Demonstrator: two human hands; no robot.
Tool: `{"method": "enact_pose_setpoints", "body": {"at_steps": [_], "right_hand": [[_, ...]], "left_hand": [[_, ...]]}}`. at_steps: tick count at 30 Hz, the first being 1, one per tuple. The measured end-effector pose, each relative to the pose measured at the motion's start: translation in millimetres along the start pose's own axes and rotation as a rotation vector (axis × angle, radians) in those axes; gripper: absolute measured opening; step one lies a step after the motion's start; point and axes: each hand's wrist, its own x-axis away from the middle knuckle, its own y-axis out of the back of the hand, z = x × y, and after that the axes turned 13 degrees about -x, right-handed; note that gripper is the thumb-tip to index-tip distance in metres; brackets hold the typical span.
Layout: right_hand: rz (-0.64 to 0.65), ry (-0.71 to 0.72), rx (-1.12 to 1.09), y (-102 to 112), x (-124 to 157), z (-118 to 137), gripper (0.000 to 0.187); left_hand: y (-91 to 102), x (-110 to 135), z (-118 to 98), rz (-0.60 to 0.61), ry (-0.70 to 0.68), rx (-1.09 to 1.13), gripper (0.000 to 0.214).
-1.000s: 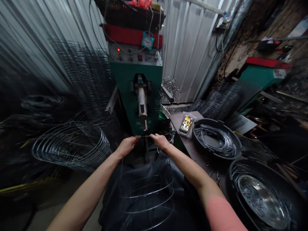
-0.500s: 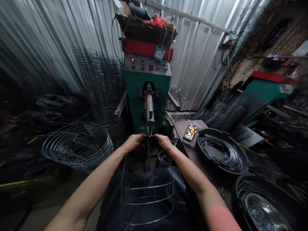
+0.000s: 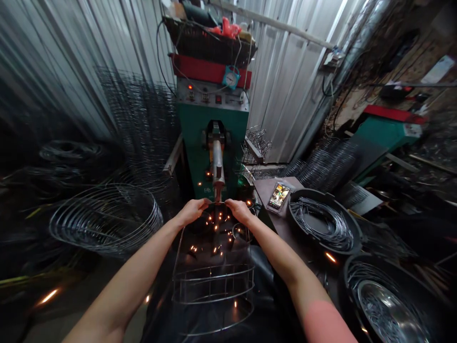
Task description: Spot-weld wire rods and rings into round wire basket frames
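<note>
In the head view, a rack of bent metal wire (image 3: 214, 301) hangs over the dark apron between my forearms. My left hand (image 3: 193, 211) pinches its upper wire from the left. On the other side, my right hand (image 3: 240, 210) grips the same wire, fingers closed. Between the two hands the wire sits at the tip of the electrode (image 3: 218, 176) of a green spot welder (image 3: 193, 138). Orange sparks (image 3: 216, 250) scatter below that point and over the apron. Exact finger contact is too small to make out.
A large coil of wire hoops (image 3: 107, 219) lies left. To the right, a phone (image 3: 279, 196) rests on a small table beside a black tray (image 3: 291, 224) of wire pieces. A metal bowl (image 3: 364, 290) sits lower right. Another green machine (image 3: 385, 133) stands farther right.
Bright sparks have burst out around the electrode tip and the wire rack. Both hands keep their hold on the wire. The whole view has shifted slightly.
</note>
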Motion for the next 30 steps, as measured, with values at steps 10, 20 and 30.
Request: {"method": "enact_pose_setpoints", "body": {"at_steps": [10,20,30], "right_hand": [[-0.070,-0.071,-0.191,4.3,0.8,0.2,0.020],[-0.214,0.201,-0.346,45.1,44.4,43.9,0.031],[-0.550,0.187,-0.317,83.5,100.1,78.7,0.034]], "left_hand": [[8.8,3.9,-14.6,-0.001,0.107,-0.058,0.028],[71.8,43.1,-73.7,0.262,0.270,0.488,0.035],[130.7,70.7,-156.6,0.104,0.446,0.774,0.017]]}}
